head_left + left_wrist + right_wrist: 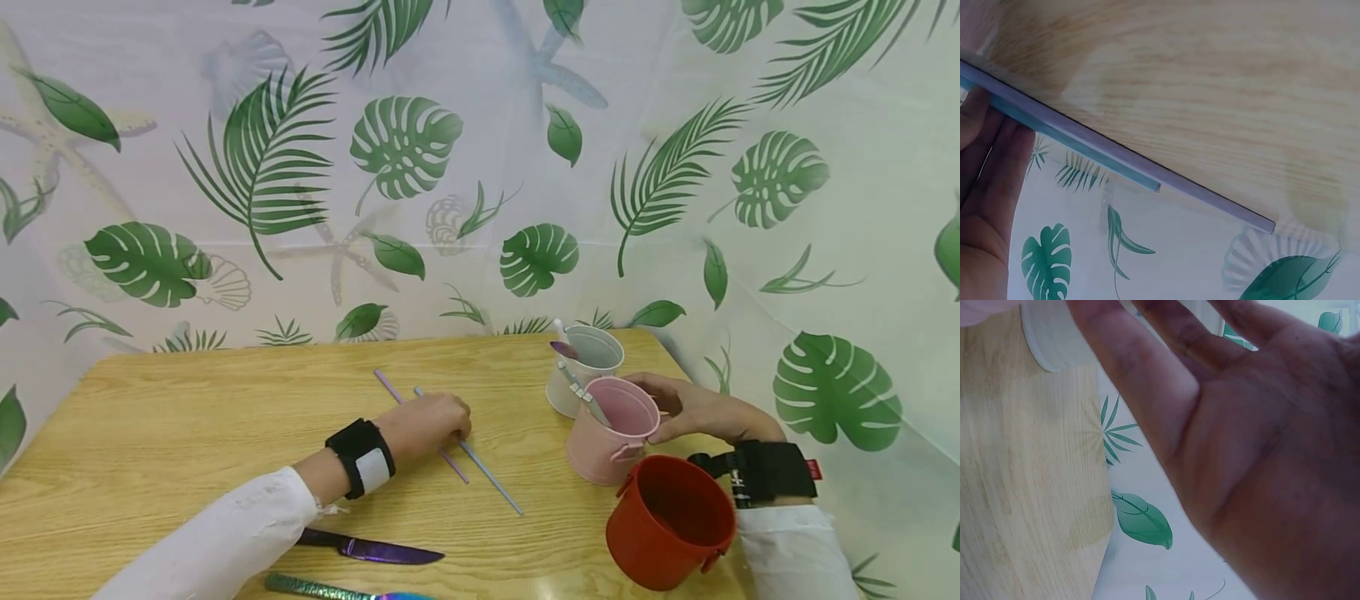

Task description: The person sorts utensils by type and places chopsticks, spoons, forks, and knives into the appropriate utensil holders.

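My left hand (427, 425) pinches at two thin straws near the middle of the wooden table. One is purple (386, 383) and the other blue (491, 481); they cross under the fingers in the head view. In the left wrist view the purple straw (1210, 197) runs alongside the blue straw (1097, 159), with fingertips (1019, 134) right at them. My right hand (708, 412) holds the pink bucket (592, 450) by its right side, fingers at the back of the rim and thumb at the front. A grey-handled utensil (592, 404) leans inside that bucket.
Behind the pink bucket stands a white bucket (558, 392), with a purple-tipped utensil (564, 350) at its rim. A red bucket (637, 542) is by the right wrist. A purple knife (393, 552) and a green-handled utensil (318, 587) lie near the left forearm.
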